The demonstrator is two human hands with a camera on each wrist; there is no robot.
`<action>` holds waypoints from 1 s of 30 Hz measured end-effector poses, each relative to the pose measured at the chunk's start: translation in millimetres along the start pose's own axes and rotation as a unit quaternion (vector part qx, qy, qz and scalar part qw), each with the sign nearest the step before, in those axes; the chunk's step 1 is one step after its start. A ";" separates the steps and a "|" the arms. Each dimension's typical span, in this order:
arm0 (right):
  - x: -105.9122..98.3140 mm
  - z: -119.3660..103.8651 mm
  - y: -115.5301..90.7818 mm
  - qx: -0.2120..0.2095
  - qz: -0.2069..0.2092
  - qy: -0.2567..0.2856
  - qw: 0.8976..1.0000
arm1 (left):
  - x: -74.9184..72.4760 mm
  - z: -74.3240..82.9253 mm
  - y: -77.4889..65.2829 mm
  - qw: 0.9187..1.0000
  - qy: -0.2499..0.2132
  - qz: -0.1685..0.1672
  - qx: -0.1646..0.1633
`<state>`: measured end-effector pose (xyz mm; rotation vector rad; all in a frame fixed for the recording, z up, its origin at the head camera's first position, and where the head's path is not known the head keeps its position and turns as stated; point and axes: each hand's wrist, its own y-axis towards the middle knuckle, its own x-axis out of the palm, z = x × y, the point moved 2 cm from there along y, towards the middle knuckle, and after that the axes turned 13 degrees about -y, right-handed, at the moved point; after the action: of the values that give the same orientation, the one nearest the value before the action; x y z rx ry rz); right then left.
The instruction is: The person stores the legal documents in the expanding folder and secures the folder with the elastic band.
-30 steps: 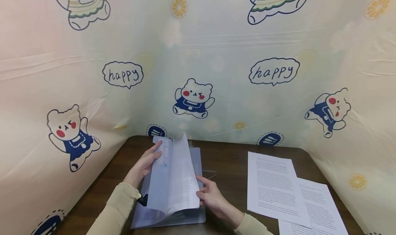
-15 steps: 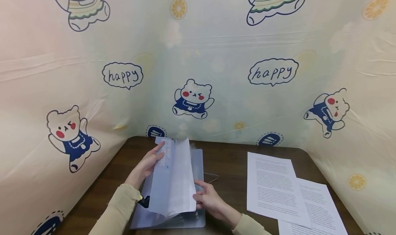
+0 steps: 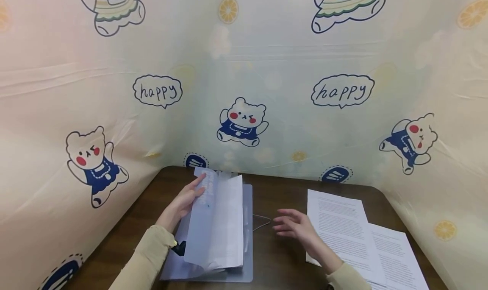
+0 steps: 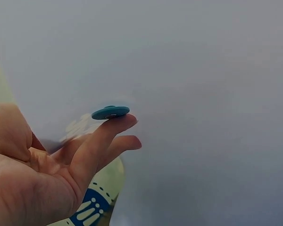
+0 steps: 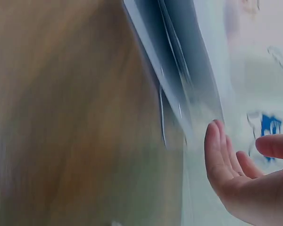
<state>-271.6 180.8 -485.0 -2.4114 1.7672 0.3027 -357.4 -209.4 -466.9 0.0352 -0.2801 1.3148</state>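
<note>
A translucent blue document folder point(image 3: 200, 232) stands partly open on the left of the table, with white sheets point(image 3: 228, 222) inside it. My left hand point(image 3: 187, 199) grips its raised cover by the left edge, fingers over the outer face. In the left wrist view two fingertips lie right at a teal round button point(image 4: 111, 112) on the cover. My right hand point(image 3: 295, 226) holds nothing, its fingers loosely extended, between the folder and two printed sheets point(image 3: 335, 226). A thin closure string point(image 3: 263, 223) loops out from the folder's right side.
The printed sheets overlap at the table's right side, the second one point(image 3: 400, 256) partly under the first. A patterned cloth point(image 3: 282, 124) with bears closes off the back and sides of the dark wooden table point(image 3: 282, 188).
My right hand has let go of the sheets in the folder and moved right, toward the printed sheets. The folder's sheets now lie flatter; my left hand keeps its grip on the cover.
</note>
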 end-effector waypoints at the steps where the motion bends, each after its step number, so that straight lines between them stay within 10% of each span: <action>1: -8.8 0.8 -1.4 0.002 0.010 -0.008 1.000 | -0.4 -0.1 -0.2 1.000 0.001 0.000 -0.001; 9: -57.6 9.9 -10.4 0.026 0.112 -0.150 0.982 | -2.4 -1.1 -1.7 1.000 0.005 -0.009 -0.003; 22: -132.4 45.4 -27.1 0.094 0.158 -0.503 0.845 | -0.8 0.4 -2.8 1.000 0.015 -0.003 -0.012; 30: -156.9 56.1 -34.4 0.187 0.147 -0.528 0.815 | -0.6 4.5 -4.7 1.000 0.027 -0.003 -0.008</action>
<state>-289.1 349.2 -501.9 -1.2105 1.3988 0.9801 -353.8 -212.0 -462.1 -0.0124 -0.2441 1.3052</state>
